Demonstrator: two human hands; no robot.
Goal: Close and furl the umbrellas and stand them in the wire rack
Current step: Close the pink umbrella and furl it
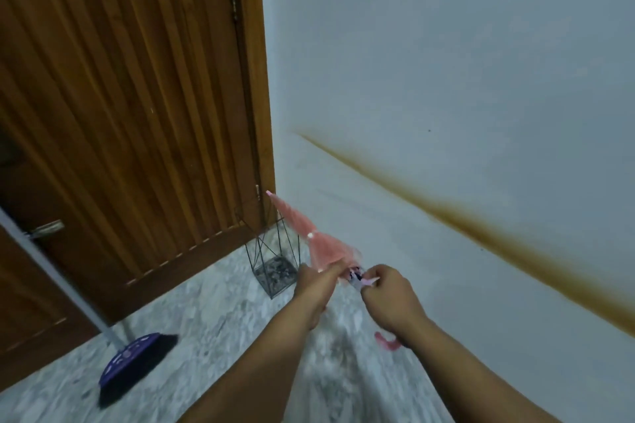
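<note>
A small pink umbrella [311,237] is closed and points its tip up and to the left, toward the door corner. My left hand [314,288] grips the lower end of its folded canopy. Just to the right, my right hand [385,295] pinches the strap or fabric edge at the canopy's base. The pink curved handle [386,343] shows below my right wrist. The black wire rack [273,257] stands on the floor in the corner, behind and left of the umbrella, with nothing visible inside it.
A wooden door [137,96] fills the left. A white wall [446,79] with a brown streak is at the right. A purple broom [132,362] leans across the marble floor [213,326] at lower left.
</note>
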